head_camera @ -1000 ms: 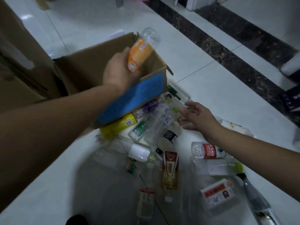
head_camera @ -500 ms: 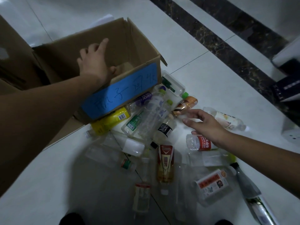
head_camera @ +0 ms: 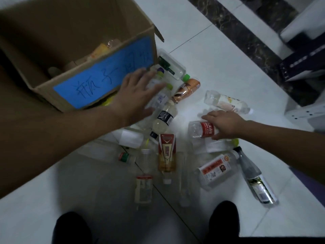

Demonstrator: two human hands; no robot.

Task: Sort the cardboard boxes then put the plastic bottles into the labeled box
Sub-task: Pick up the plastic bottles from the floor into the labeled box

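The open cardboard box (head_camera: pixel 140 35) with a blue handwritten label (head_camera: pixel 105 80) stands at the upper left; an orange-labelled bottle (head_camera: pixel 100 50) lies inside it. Several plastic bottles lie scattered on the white floor in front of the box. My left hand (head_camera: pixel 135 97) lies with spread fingers over a clear white-labelled bottle (head_camera: pixel 158 99) right beside the box's labelled side. My right hand (head_camera: pixel 226 125) wraps around the end of a clear bottle with a red label (head_camera: pixel 202 129), which lies on the floor.
A brown-orange bottle (head_camera: pixel 187 89), a red-and-gold bottle (head_camera: pixel 167 154) and a dark-capped bottle (head_camera: pixel 255 178) lie among the pile. My two dark shoes (head_camera: pixel 70 228) are at the bottom edge. A dark marble floor strip (head_camera: pixel 246 41) and a dark box (head_camera: pixel 304 64) are at the right.
My left hand let the orange bottle go into the box, then came down onto the bottles beside it. My right hand moved down onto the red-labelled bottle.
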